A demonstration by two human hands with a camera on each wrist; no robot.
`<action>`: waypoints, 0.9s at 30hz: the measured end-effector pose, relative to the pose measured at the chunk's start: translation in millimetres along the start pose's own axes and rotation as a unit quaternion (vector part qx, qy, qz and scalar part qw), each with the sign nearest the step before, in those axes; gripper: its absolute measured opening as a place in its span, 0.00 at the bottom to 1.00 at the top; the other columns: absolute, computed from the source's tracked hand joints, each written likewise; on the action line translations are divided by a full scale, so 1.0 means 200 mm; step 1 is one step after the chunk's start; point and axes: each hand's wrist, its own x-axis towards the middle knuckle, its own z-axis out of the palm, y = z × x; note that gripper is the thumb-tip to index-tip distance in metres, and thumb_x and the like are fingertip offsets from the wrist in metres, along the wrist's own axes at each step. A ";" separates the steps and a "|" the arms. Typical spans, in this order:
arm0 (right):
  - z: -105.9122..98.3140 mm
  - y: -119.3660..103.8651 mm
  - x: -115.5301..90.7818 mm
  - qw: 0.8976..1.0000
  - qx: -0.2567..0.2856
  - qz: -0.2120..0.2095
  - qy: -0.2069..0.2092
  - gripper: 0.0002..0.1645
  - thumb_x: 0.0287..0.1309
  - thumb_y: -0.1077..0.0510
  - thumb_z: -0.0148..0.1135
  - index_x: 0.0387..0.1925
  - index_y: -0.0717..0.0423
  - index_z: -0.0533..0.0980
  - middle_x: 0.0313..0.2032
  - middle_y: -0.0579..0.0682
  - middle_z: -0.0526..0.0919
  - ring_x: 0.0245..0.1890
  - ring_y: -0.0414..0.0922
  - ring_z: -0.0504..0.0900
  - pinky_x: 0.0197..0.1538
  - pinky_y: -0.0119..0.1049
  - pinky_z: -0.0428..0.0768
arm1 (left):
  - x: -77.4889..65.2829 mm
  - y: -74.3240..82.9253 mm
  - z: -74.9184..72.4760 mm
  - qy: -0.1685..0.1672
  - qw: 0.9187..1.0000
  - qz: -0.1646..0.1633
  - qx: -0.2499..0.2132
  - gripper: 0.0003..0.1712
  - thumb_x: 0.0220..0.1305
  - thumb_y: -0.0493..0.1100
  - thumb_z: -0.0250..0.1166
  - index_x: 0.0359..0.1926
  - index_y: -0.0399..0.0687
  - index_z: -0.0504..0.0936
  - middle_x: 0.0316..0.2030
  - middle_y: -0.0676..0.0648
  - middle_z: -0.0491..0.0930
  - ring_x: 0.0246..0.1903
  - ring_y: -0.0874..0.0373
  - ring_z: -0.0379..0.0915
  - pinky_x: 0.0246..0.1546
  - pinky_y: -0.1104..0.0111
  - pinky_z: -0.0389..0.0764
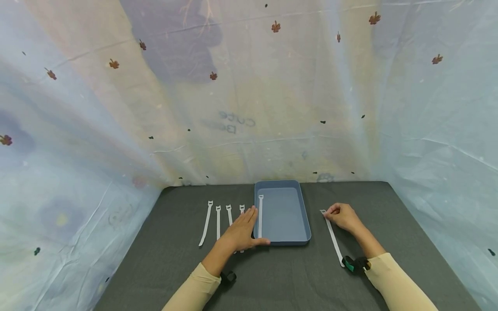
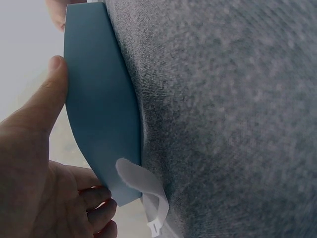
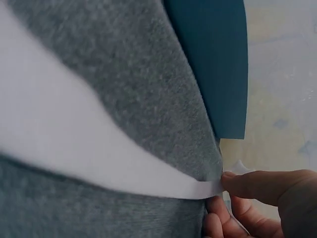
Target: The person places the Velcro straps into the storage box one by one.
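At the right of center in the head view, we see the fingers of the right hand (image 1: 343, 216) pinching one end of a white strap (image 1: 333, 239), which slants down toward the dark wristband (image 1: 349, 264). The right-wrist view shows this grip between thumb and fingers, the strap running broad toward the left edge of the frame. At center, we find the left hand (image 1: 240, 231) grasping nothing: its fingers lie extended along the left side of the blue tray (image 1: 285, 216), with the thumb at the tray's lower left corner. Inside the tray, near its left wall, we note a second strap (image 1: 260, 216), lying lengthwise. Left of the tray, we count four more straps (image 1: 206, 222) in a row, some partly hidden by the left hand. All rest on the gray table (image 1: 292, 280). Pale sleeves (image 1: 194, 289) enter from the lower edge, and a patterned sheet (image 1: 272, 99) fills the upper frame.
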 end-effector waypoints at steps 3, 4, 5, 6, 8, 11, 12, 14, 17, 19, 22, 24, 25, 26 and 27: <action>0.00 -0.01 -0.01 1.000 0.010 -0.012 -0.004 0.09 0.70 0.61 0.70 0.37 0.66 0.80 0.30 0.53 0.83 0.28 0.44 0.75 0.32 0.37 0.74 | 0.00 0.00 0.00 0.000 1.000 0.001 -0.001 0.70 0.65 0.78 0.65 0.85 0.34 0.47 0.85 0.35 0.45 0.84 0.42 0.44 0.84 0.49 0.51; 0.00 -0.02 -0.01 1.000 0.013 -0.018 -0.005 0.10 0.71 0.61 0.70 0.38 0.66 0.80 0.30 0.53 0.83 0.28 0.44 0.75 0.31 0.37 0.74 | 0.00 0.00 0.00 0.001 1.000 0.001 0.001 0.70 0.65 0.78 0.66 0.85 0.34 0.47 0.85 0.35 0.45 0.84 0.42 0.44 0.84 0.49 0.51; 0.00 -0.02 -0.01 1.000 0.015 -0.022 -0.005 0.10 0.71 0.61 0.70 0.38 0.66 0.80 0.30 0.53 0.83 0.28 0.44 0.76 0.31 0.36 0.74 | 0.00 0.00 0.00 0.001 1.000 0.002 0.002 0.70 0.65 0.78 0.66 0.85 0.34 0.48 0.85 0.35 0.45 0.84 0.42 0.44 0.84 0.49 0.51; 0.00 -0.02 -0.01 1.000 0.018 -0.024 -0.004 0.10 0.71 0.61 0.70 0.39 0.65 0.80 0.30 0.53 0.83 0.28 0.43 0.76 0.31 0.36 0.74 | 0.00 0.00 0.00 0.002 1.000 0.003 0.002 0.70 0.65 0.78 0.66 0.85 0.34 0.48 0.85 0.35 0.45 0.84 0.42 0.44 0.84 0.49 0.51; 0.00 -0.04 -0.01 0.999 0.023 -0.030 -0.003 0.11 0.72 0.60 0.71 0.40 0.65 0.80 0.30 0.53 0.83 0.28 0.43 0.77 0.30 0.35 0.75 | 0.00 -0.01 0.00 0.003 1.000 0.004 0.002 0.70 0.65 0.78 0.66 0.85 0.33 0.48 0.85 0.34 0.45 0.84 0.42 0.45 0.84 0.50 0.51; 0.01 -0.05 0.00 0.999 0.033 -0.030 0.003 0.11 0.71 0.60 0.71 0.42 0.65 0.81 0.32 0.53 0.85 0.29 0.43 0.79 0.31 0.35 0.77 | 0.00 -0.01 0.00 0.002 1.000 0.004 0.000 0.70 0.65 0.78 0.66 0.85 0.33 0.48 0.85 0.34 0.45 0.84 0.42 0.44 0.84 0.50 0.50; 0.01 -0.06 0.00 0.999 0.035 -0.029 0.005 0.11 0.71 0.60 0.71 0.44 0.66 0.81 0.32 0.53 0.85 0.29 0.43 0.79 0.31 0.35 0.77 | 0.00 -0.01 -0.01 0.003 1.000 0.005 0.000 0.70 0.66 0.78 0.65 0.85 0.33 0.48 0.85 0.34 0.45 0.84 0.42 0.44 0.84 0.50 0.50; 0.01 -0.07 0.00 0.999 0.042 -0.030 0.008 0.12 0.71 0.61 0.71 0.46 0.68 0.82 0.33 0.54 0.87 0.30 0.44 0.81 0.30 0.35 0.79 | 0.01 -0.01 0.00 0.004 1.000 0.005 0.002 0.70 0.65 0.78 0.65 0.85 0.33 0.48 0.85 0.34 0.45 0.84 0.42 0.44 0.84 0.50 0.51; 0.01 -0.10 0.00 0.998 0.052 -0.028 0.012 0.13 0.71 0.62 0.71 0.49 0.70 0.82 0.34 0.56 0.88 0.29 0.45 0.84 0.31 0.36 0.82 | 0.01 -0.01 0.01 0.005 1.000 0.007 0.006 0.70 0.65 0.78 0.66 0.85 0.33 0.48 0.85 0.34 0.46 0.84 0.42 0.45 0.84 0.50 0.52; 0.01 -0.12 0.00 0.998 0.060 -0.024 0.013 0.13 0.71 0.61 0.71 0.48 0.69 0.83 0.34 0.57 0.89 0.29 0.46 0.86 0.32 0.37 0.85 | 0.01 -0.01 0.01 0.006 1.000 0.008 0.005 0.70 0.65 0.78 0.66 0.85 0.32 0.49 0.85 0.34 0.46 0.84 0.42 0.45 0.83 0.50 0.52; 0.00 -0.15 -0.01 0.998 0.063 -0.023 0.009 0.14 0.72 0.57 0.71 0.47 0.66 0.85 0.34 0.55 0.90 0.30 0.45 0.87 0.34 0.38 0.86 | 0.01 -0.01 0.01 0.007 1.000 0.008 0.004 0.70 0.65 0.77 0.67 0.84 0.32 0.49 0.85 0.33 0.47 0.84 0.42 0.46 0.83 0.49 0.52; 0.00 -0.18 -0.02 0.997 0.069 -0.023 0.003 0.14 0.72 0.55 0.72 0.46 0.64 0.86 0.33 0.54 0.90 0.30 0.45 0.86 0.34 0.38 0.85 | 0.01 0.00 0.00 0.006 1.000 0.007 0.001 0.70 0.65 0.77 0.67 0.85 0.32 0.49 0.85 0.34 0.47 0.84 0.42 0.45 0.83 0.49 0.52; -0.01 -0.19 -0.03 0.997 0.071 -0.026 -0.001 0.15 0.72 0.54 0.71 0.46 0.64 0.86 0.33 0.53 0.89 0.30 0.45 0.86 0.35 0.38 0.85 | 0.00 0.00 0.00 0.005 1.000 0.007 0.001 0.70 0.65 0.78 0.67 0.85 0.32 0.49 0.85 0.34 0.46 0.84 0.42 0.45 0.83 0.50 0.52; -0.01 -0.21 -0.03 0.997 0.075 -0.029 -0.005 0.15 0.73 0.54 0.71 0.46 0.64 0.86 0.32 0.53 0.89 0.30 0.45 0.86 0.35 0.38 0.85 | 0.00 0.00 0.00 0.005 1.000 0.006 0.000 0.70 0.65 0.78 0.66 0.85 0.33 0.49 0.85 0.34 0.46 0.84 0.42 0.45 0.84 0.50 0.51; -0.02 -0.22 -0.03 0.996 0.080 -0.028 -0.007 0.15 0.73 0.54 0.71 0.46 0.64 0.86 0.32 0.53 0.89 0.30 0.45 0.86 0.35 0.37 0.85 | 0.00 0.00 0.00 0.005 1.000 0.007 0.001 0.70 0.65 0.78 0.66 0.85 0.33 0.49 0.85 0.34 0.46 0.84 0.42 0.44 0.84 0.50 0.51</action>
